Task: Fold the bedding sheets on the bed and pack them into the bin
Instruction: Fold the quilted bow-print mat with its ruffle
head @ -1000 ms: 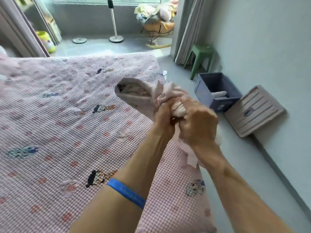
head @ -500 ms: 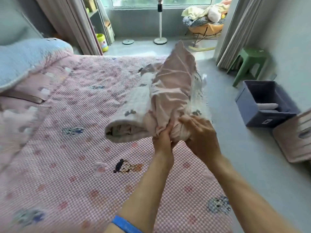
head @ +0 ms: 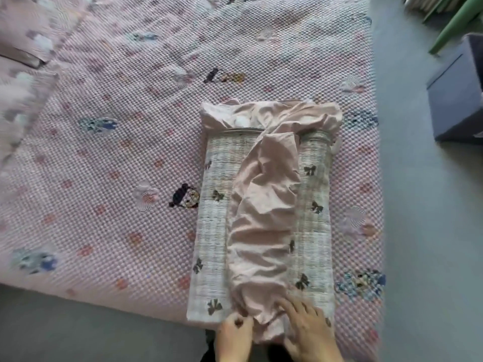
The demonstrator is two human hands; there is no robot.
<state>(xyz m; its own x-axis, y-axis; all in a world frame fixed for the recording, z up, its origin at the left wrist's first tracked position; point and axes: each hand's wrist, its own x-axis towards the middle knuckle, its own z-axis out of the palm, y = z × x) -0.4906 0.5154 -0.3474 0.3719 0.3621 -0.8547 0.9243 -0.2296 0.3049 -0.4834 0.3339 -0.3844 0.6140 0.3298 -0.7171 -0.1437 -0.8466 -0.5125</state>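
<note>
— Half a second back the sheet (head: 264,212) was a roll held up in both hands; now it lies flat and long on the bed (head: 109,163), near the bed's near edge.

— And the hands?

— Left hand (head: 234,335) pinches the pink cloth at the sheet's near end, fingers curled on it. Right hand (head: 307,327) lies spread on the same end, fingers fairly straight, pressing down.

— What's around it?

— Pink crumpled cloth runs down the sheet's middle, with checked bow-print panels either side. The bin (head: 456,100) stands on the floor to the right, well apart from the sheet, cut off by the frame. A green stool (head: 454,22) shows just beyond it.

— Surface and room?

— Pink waffle bedspread with small cartoon figures; bunched bedding (head: 23,74) at the far left, blurred. Grey floor (head: 418,205) on the right and along the near edge.
</note>
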